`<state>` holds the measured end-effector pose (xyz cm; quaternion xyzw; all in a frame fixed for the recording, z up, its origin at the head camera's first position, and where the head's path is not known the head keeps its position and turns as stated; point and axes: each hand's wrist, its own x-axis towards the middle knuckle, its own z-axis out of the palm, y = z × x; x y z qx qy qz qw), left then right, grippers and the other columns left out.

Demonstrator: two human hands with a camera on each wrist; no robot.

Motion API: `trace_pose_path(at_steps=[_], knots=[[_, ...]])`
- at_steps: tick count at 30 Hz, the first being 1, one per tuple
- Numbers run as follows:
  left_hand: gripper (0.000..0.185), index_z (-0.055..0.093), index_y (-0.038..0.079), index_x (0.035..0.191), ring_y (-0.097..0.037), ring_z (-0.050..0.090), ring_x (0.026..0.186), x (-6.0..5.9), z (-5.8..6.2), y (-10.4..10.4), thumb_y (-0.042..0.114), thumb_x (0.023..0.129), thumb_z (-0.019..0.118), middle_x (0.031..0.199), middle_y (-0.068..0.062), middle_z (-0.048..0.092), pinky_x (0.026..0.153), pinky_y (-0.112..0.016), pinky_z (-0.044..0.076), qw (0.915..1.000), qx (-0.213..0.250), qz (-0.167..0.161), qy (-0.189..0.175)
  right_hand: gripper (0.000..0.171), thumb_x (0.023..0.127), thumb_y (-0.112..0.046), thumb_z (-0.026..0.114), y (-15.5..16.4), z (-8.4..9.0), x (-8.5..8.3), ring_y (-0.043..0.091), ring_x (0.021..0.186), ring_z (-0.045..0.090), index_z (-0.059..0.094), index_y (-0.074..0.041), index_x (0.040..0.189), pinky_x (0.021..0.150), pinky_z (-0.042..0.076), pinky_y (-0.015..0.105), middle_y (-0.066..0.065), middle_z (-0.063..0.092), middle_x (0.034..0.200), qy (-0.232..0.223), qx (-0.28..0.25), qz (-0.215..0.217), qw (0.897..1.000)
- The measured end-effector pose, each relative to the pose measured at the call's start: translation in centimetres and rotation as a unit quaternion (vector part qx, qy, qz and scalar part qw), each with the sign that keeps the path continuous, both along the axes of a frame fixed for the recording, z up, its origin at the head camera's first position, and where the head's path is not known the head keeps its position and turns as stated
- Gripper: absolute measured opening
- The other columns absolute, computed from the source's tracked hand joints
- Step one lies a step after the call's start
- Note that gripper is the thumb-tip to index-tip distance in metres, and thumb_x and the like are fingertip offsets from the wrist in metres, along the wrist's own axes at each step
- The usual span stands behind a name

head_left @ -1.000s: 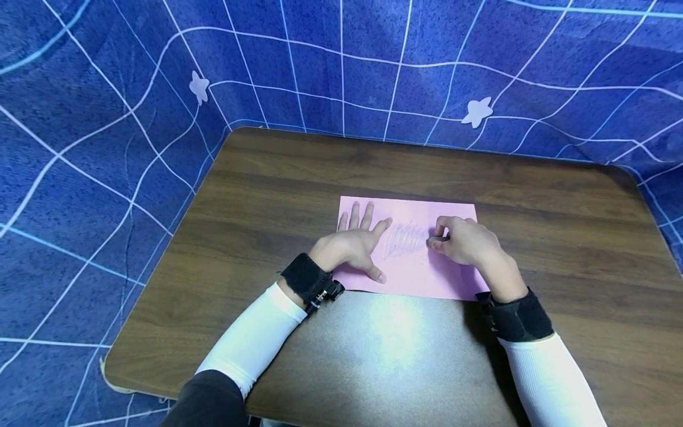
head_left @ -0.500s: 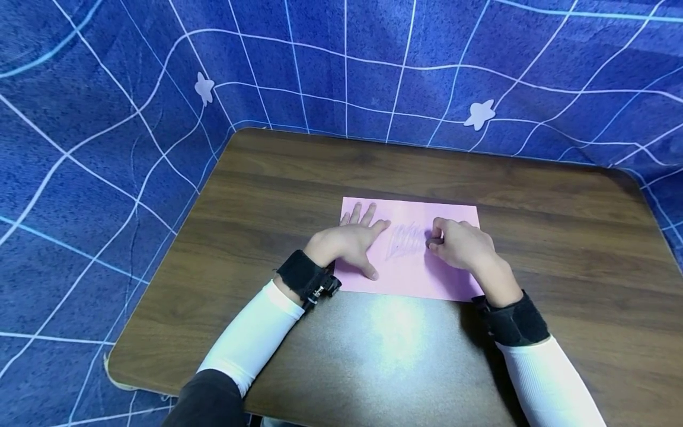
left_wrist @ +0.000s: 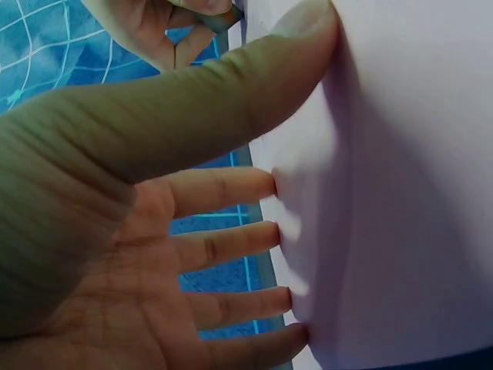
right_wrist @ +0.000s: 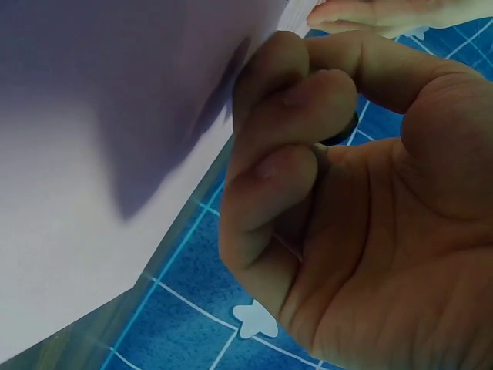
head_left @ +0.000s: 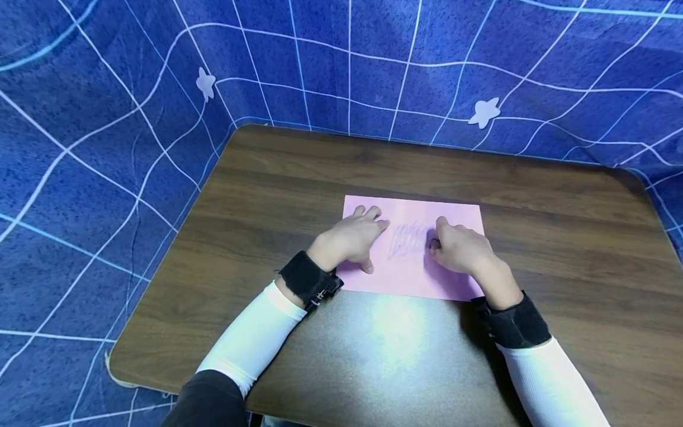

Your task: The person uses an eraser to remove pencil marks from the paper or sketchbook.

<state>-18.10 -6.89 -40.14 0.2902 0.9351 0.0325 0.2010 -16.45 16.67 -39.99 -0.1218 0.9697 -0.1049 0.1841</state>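
Note:
A pink sheet of paper point(head_left: 405, 281) lies on the wooden table, with a pale purple zigzag scribble point(head_left: 408, 239) near its middle. On the sheet's left part, my left hand point(head_left: 349, 237) touches the paper with its fingertips and thumb, the palm raised; the left wrist view shows the fingers point(left_wrist: 223, 185) nearly straight. At the scribble's right side, my right hand point(head_left: 463, 248) pinches a small dark object point(left_wrist: 225, 18), its fingers curled. Most of that object is hidden by the hand, so its kind cannot be told. In the right wrist view the curled fingers point(right_wrist: 269, 193) stand close to the paper.
The brown wood-grain table point(head_left: 299, 172) extends on all sides of the sheet. A blue curtain point(head_left: 320, 71) with white grid lines and pale stars hangs behind the table and on its left. Black straps point(head_left: 306, 277) circle both wrists.
My left hand's fingers have bent, going from spread flat to resting on their tips. The right hand stays near the scribble's right edge, turning slightly, with the dark object now more hidden.

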Motion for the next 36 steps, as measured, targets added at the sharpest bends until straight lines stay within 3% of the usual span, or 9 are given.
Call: trace_pose_path(at_steps=[8, 14, 18, 27, 36], knots=[[0.101, 0.048, 0.016, 0.15, -0.032, 0.042, 0.129, 0.2, -0.1, -0.1, 0.034, 0.064, 0.098, 0.152, -0.008, 0.041, 0.106, -0.042, 0.048, 0.9999, 0.013, 0.005, 0.0, 0.013, 0.095, -0.016, 0.058, -0.4, 0.0, 0.4, 0.025, 0.072, 0.054, 0.052, -0.006, 0.101, 0.062, 0.043, 0.039, 0.008, 0.059, 0.079, 0.012, -0.031, 0.03, 0.999], [0.098, 0.051, 0.015, 0.147, -0.032, 0.043, 0.128, 0.2, -0.3, 0.0, 0.032, 0.063, 0.098, 0.149, -0.008, 0.042, 0.107, -0.042, 0.046, 0.9998, 0.016, 0.005, 0.005, 0.012, 0.094, -0.014, 0.066, -2.9, -0.5, 1.3, 0.021, 0.066, 0.053, 0.055, -0.013, 0.099, 0.06, 0.042, 0.035, 0.002, 0.059, 0.072, 0.044, -0.101, 0.094, 0.989], [0.096, 0.052, 0.014, 0.144, -0.032, 0.043, 0.128, 0.2, -0.3, 0.0, 0.032, 0.062, 0.098, 0.147, -0.008, 0.043, 0.106, -0.042, 0.046, 0.9998, 0.02, 0.004, 0.006, 0.013, 0.094, -0.017, 0.067, -4.7, -1.0, 1.8, 0.019, 0.062, 0.051, 0.054, -0.015, 0.095, 0.055, 0.039, 0.032, -0.002, 0.053, 0.065, 0.053, -0.107, 0.122, 0.985], [0.095, 0.051, 0.015, 0.143, -0.033, 0.041, 0.131, 0.1, -0.3, -0.3, 0.032, 0.063, 0.098, 0.147, -0.008, 0.042, 0.111, -0.043, 0.042, 0.9997, 0.022, 0.008, 0.0, 0.011, 0.093, -0.02, 0.068, -5.1, -1.1, 1.6, 0.022, 0.069, 0.055, 0.063, -0.015, 0.102, 0.06, 0.039, 0.034, 0.0, 0.06, 0.069, 0.027, -0.085, 0.068, 0.994], [0.1, 0.044, 0.017, 0.15, -0.034, 0.036, 0.136, 0.0, -0.4, -0.2, 0.036, 0.067, 0.096, 0.152, -0.007, 0.036, 0.116, -0.042, 0.039, 0.9999, 0.006, 0.005, -0.006, 0.014, 0.092, -0.021, 0.066, -2.1, -1.0, 0.8, 0.026, 0.076, 0.058, 0.063, -0.015, 0.104, 0.065, 0.042, 0.038, 0.004, 0.065, 0.077, 0.012, -0.068, 0.017, 0.997]])
